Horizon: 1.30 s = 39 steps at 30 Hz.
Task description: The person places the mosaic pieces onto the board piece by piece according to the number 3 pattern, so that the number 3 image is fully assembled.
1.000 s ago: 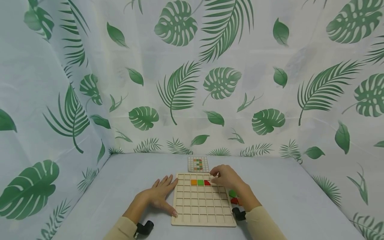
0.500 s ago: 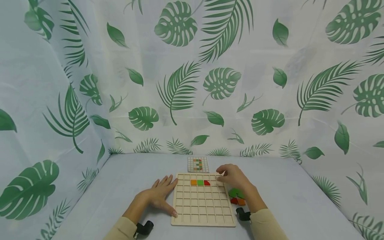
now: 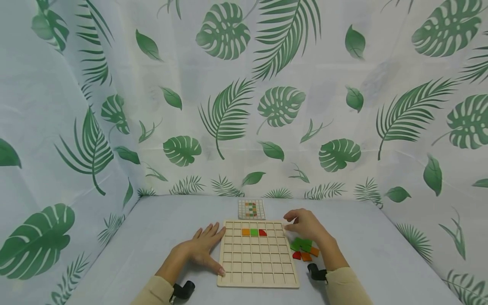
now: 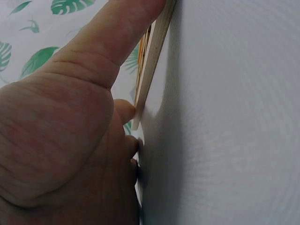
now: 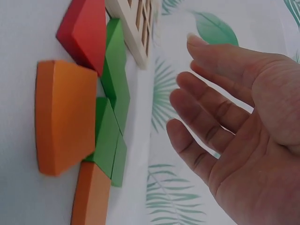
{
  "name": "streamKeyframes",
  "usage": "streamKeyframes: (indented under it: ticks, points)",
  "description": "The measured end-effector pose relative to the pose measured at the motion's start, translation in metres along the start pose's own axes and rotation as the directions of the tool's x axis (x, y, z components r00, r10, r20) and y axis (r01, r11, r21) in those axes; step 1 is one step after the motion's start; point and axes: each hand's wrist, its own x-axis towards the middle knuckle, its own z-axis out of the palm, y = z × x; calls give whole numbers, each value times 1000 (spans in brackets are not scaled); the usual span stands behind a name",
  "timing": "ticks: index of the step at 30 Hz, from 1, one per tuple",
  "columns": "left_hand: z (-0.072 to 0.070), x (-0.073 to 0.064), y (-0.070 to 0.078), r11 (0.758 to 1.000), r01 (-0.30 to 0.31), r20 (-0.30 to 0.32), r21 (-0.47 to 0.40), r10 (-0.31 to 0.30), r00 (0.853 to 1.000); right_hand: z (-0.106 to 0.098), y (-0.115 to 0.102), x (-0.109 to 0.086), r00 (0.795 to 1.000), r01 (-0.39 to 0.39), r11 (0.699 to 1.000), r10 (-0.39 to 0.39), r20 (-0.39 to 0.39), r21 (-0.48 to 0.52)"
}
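A pale wooden grid board (image 3: 257,257) lies on the table, with an orange square (image 3: 245,232), a green square (image 3: 254,232) and a red round-cornered tile (image 3: 262,232) side by side in its second row from the back. My left hand (image 3: 203,250) is spread along the board's left edge, thumb and index fingertip at its side. Near the back right corner hovers my right hand (image 3: 308,225), its fingers loosely bent and holding nothing. In the right wrist view, a red block (image 5: 86,37), an orange block (image 5: 68,117) and green blocks (image 5: 115,65) lie beside that hand.
A small pattern card (image 3: 248,214), showing a figure like a 3 in coloured cells, lies behind the board. Several loose green, red and orange pieces (image 3: 303,245) lie at its right side, under the right forearm. A leaf-printed cloth (image 3: 244,127) stands behind the table.
My right hand has moved right, from beside the red tile to past the board's right edge, uncovering more of the loose pieces. My left hand stays in place.
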Motion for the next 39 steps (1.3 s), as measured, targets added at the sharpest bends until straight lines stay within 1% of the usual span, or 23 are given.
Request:
streamKeyframes:
  ticks: [5, 13, 18, 21, 28, 32, 39]
  points:
    - [1, 0, -1, 1000, -5, 2, -8, 5, 1000, -5, 6, -1, 999, 20, 1000, -20, 27, 5]
    - [0, 0, -1, 1000, 5, 6, -5, -5, 1000, -13, 13, -4, 998, 21, 1000, -22, 65, 16]
    - [-1, -1, 0, 1000, 6, 4, -6, -5, 1000, -16, 16, -6, 995, -1, 999, -2, 104, 34]
    - [0, -1, 0, 1000, 3, 3, -4, -3, 1000, -17, 17, -7, 994, -27, 999, 23, 111, 36]
    - [-1, -1, 1, 1000, 4, 5, -1, -4, 1000, -20, 16, -10, 992, -52, 998, 48, 120, 28]
    - [-2, -1, 1, 1000, 7, 6, -1, -7, 1000, -21, 16, -11, 988, -91, 996, 88, 130, 17]
    - [-2, -1, 1, 1000, 0, 9, -11, 0, 1000, -21, 16, -14, 980, -108, 994, 105, 171, 10]
